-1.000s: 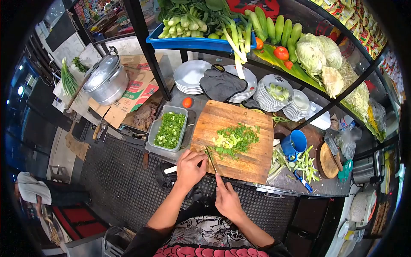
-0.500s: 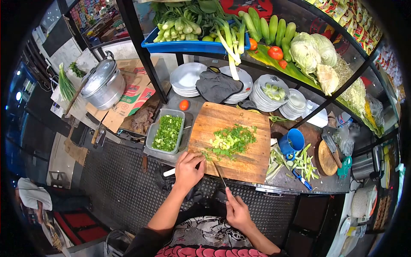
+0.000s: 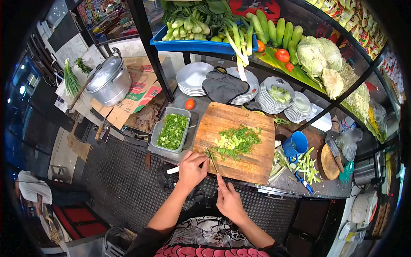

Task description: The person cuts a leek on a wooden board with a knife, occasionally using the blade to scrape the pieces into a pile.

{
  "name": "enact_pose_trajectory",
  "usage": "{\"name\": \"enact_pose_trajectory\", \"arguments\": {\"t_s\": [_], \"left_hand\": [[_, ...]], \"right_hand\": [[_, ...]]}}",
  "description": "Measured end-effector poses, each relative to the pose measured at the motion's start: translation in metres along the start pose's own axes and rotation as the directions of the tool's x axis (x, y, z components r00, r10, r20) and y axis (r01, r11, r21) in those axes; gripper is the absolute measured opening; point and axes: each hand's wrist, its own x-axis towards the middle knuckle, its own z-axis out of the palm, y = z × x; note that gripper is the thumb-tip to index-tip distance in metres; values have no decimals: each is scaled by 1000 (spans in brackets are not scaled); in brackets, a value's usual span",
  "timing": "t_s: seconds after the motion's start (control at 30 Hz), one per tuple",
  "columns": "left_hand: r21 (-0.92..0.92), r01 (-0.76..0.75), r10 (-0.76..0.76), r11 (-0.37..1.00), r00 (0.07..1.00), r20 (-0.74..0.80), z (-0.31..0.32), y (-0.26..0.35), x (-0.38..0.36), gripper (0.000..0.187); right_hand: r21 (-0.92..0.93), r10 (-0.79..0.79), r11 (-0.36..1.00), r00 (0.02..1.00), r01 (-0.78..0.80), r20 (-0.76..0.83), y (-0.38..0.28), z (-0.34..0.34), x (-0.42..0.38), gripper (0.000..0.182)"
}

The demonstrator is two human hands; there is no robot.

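My right hand (image 3: 231, 201) grips the handle of a knife (image 3: 213, 162), its thin blade pointing up and away over the near left part of the wooden cutting board (image 3: 252, 169). Close to the blade, my left hand (image 3: 191, 170) is closed, fingertips pinched together at the board's near left edge; what they hold is hidden. Green bits cling to the blade near its tip. Chopped green onion (image 3: 238, 142), pale and dark green, lies spread on the board. Left of it, a clear plastic container (image 3: 186, 133) holds more chopped greens (image 3: 172, 130).
A tomato (image 3: 190, 104) and stacked plates (image 3: 191, 80) stand behind the board. To the right are a blue mug (image 3: 295, 144), vegetable trimmings (image 3: 307, 165), a blue-handled peeler (image 3: 305, 183) and a cleaver (image 3: 333, 150) on a round wooden block (image 3: 329, 165). Vegetables fill the shelf above.
The knife has moved left relative to the board, and its blade is now beside my left fingertips. My left hand stays closed by the board's edge. The whole view has shifted slightly.
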Motion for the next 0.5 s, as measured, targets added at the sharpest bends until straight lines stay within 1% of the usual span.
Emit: {"name": "enact_pose_trajectory", "arguments": {"t_s": [0.07,0.17,0.27,0.37,0.4,0.5], "left_hand": [[-2,4,-4,1000,1000,3,1,0,0,8],[-6,-4,5,1000,1000,8,2,-1,-2,8],[-12,-8,8,1000,1000,6,2,-2,-1,8],[17,-10,9,1000,1000,16,-1,-2,-1,9],[37,-20,19,999,999,25,-5,1,0,9],[76,-36,31,996,998,57,-11,4,1,11]], "right_hand": [[-49,-6,999,1000,5,-19,-4,2,8,66],[-71,18,997,1000,-18,1,-10,-4,6,66],[-92,-17,996,1000,15,-18,2,-13,-29,65],[54,2,999,1000,-1,-24,3,-30,-49,62],[91,12,996,998,-7,-63,4,-27,-49,61],[92,-5,996,998,12,-68,2,-22,-36,62]]}}
